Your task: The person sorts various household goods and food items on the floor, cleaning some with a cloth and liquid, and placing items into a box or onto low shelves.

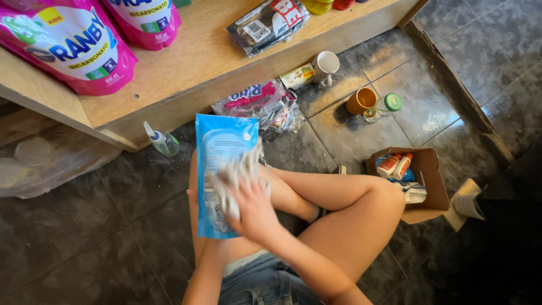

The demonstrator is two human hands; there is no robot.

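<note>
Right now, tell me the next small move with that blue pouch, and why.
Probably slide the cloth down toward the lower end of the blue pouch: the right hand presses it on the middle, while the left hand is hidden behind the pouch.

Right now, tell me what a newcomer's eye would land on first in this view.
First, the tall blue plastic refill pouch at centre, propped on the seated person's lap while the right hand presses a pale crumpled cloth against its face. Next, the two bright pink detergent pouches lying on the wooden shelf at upper left. Then the open brown cardboard box of small bottles on the dark tiled floor, right.
</note>
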